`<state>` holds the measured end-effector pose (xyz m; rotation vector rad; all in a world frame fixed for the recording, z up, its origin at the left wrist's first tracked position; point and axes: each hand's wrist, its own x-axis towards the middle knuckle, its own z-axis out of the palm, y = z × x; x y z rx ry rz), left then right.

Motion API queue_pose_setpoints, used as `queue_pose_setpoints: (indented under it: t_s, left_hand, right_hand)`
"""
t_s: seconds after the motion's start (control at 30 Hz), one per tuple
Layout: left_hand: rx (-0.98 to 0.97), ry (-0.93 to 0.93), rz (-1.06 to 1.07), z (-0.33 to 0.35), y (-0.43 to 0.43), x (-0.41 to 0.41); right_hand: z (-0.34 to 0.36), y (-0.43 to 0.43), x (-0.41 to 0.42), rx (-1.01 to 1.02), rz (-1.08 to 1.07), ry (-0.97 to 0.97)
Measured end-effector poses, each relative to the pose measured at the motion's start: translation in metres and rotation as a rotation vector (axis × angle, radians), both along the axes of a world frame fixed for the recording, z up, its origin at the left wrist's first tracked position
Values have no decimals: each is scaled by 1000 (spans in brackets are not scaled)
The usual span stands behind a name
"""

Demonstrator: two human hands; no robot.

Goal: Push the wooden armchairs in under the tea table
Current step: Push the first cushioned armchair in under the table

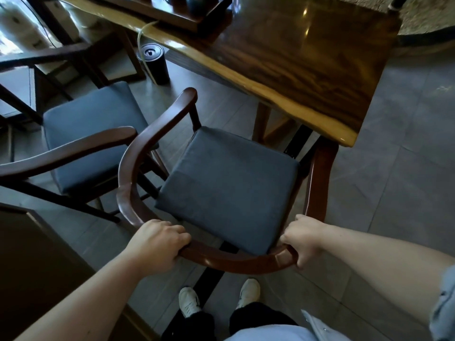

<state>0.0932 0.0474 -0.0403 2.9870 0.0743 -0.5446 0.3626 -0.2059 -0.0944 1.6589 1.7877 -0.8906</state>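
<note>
A dark wooden armchair (147,143) with a grey seat cushion (229,188) stands right in front of me, angled toward the corner of the glossy wooden tea table (307,57). Its right armrest tip sits under the table's edge; the left armrest tip is out in the open. My left hand (157,242) grips the curved back rail on the left. My right hand (302,239) grips the same rail at its right bend. A second armchair (91,134) with the same grey cushion stands to the left, away from the table.
A black cylindrical bin (154,64) with a tube running into it stands on the tiled floor beside the table. A dark tea tray (187,18) lies on the tabletop. A dark cabinet (37,267) is at my lower left. My white shoes (189,301) are just behind the chair.
</note>
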Motion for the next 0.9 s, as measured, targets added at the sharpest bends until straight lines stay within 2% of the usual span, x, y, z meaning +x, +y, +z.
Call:
queue_pose_setpoints:
  t_s: [0.17, 0.27, 0.33, 0.47, 0.57, 0.7, 0.8, 0.9]
  left_hand:
    - [4, 2, -64, 1, 4, 0]
    - [-26, -13, -124, 2, 18, -3]
    - [-50, -35, -165, 7, 39, -8]
    - [-74, -73, -250, 12, 83, -10]
    - [-130, -63, -292, 6, 107, -7]
    - [-217, -54, -354, -5, 123, -4]
    - [-135, 16, -485, -7, 129, 4]
    - [-42, 100, -570, 2, 124, 13]
  right_hand:
    - [-1, -6, -5, 28, -29, -25]
    - [9, -9, -13, 23, -117, -4]
    - [21, -8, -27, 65, -254, 56]
    - [54, 9, -86, 216, -638, 298]
    - [64, 31, -139, 361, -818, 381]
    - [38, 57, -182, 600, -956, 209]
    - [25, 61, -193, 731, -990, 68]
    - [28, 58, -193, 790, -1009, 36]
